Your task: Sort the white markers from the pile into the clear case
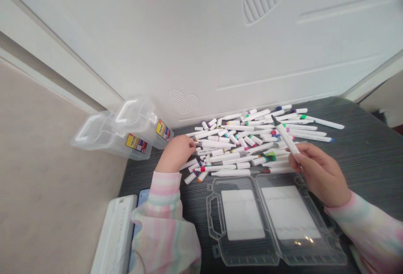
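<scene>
My right hand [324, 177] is closed around the lower end of a white marker [287, 139], which is raised above the pile with its dark grey tip pointing up and left. At the left edge of the pile, the fingers of my left hand [176, 153] are curled together; whatever is between them is hidden. White markers [226, 168] and loose caps lie heaped between the two hands, with ends in several colours. In front of the pile an open clear plastic case [277, 240] lies flat, a white sheet showing in each half.
Two clear lidded containers [141, 116] with yellow labels stand at the left edge of the dark table [365, 165]. A white power-strip-like box [115, 228] lies beside my left sleeve, by a bluish flat object [143, 196]. Behind rises a white panel [189, 47].
</scene>
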### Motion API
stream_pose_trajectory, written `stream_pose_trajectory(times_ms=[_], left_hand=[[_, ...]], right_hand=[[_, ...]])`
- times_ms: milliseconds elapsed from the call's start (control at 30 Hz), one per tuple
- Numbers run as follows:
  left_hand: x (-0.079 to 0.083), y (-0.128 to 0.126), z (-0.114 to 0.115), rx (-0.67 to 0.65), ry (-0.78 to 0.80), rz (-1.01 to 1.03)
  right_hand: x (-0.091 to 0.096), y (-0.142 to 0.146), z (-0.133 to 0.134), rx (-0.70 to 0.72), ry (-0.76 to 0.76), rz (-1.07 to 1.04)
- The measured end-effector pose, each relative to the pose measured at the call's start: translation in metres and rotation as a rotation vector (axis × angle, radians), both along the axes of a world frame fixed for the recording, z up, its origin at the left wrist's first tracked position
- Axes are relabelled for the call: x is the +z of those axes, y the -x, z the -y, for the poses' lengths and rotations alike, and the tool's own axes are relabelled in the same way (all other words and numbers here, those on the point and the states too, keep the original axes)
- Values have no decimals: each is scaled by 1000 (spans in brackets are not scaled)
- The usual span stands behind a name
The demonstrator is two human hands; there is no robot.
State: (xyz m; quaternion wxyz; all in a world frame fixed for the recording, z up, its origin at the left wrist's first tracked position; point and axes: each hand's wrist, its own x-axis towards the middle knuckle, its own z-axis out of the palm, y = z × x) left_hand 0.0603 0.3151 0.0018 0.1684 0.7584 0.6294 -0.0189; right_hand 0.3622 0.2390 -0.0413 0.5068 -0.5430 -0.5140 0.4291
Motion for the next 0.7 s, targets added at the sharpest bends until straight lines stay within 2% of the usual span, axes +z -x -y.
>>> stream_pose_trajectory(times_ms=[400,700], left_hand=[[-2,0,1,33,40,-54],[4,4,2,33,14,-63]], right_hand=[[1,1,1,23,-15,-9],[3,2,0,20,-21,2]])
